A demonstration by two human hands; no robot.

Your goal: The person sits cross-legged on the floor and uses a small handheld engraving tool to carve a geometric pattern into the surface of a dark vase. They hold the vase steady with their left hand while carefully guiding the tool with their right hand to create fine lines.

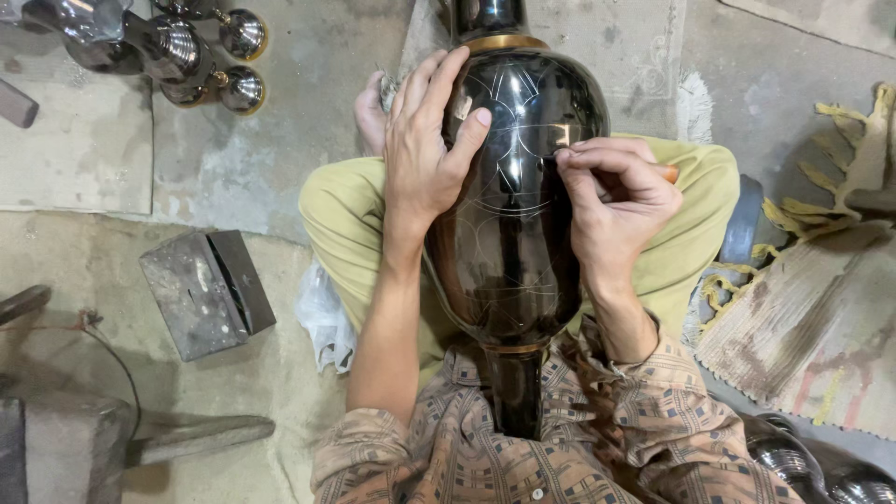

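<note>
A large glossy black vase [511,233] with gold bands and thin scratched line patterns lies across my lap, neck pointing away from me. My left hand [425,140] rests flat on its upper left side, fingers spread over the shoulder. My right hand [611,191] is pinched on a small engraving tool with an orange handle end [669,174], its tip against the vase surface near the upper right. My legs in yellow-green trousers [341,219] are crossed under the vase.
Shiny metal vessels [201,56] stand at the top left. A grey metal block [205,294] lies on the concrete floor to my left, with a hammer-like tool [196,437] below it. A fringed woven mat [812,317] lies at right; more metal pieces [812,462] sit bottom right.
</note>
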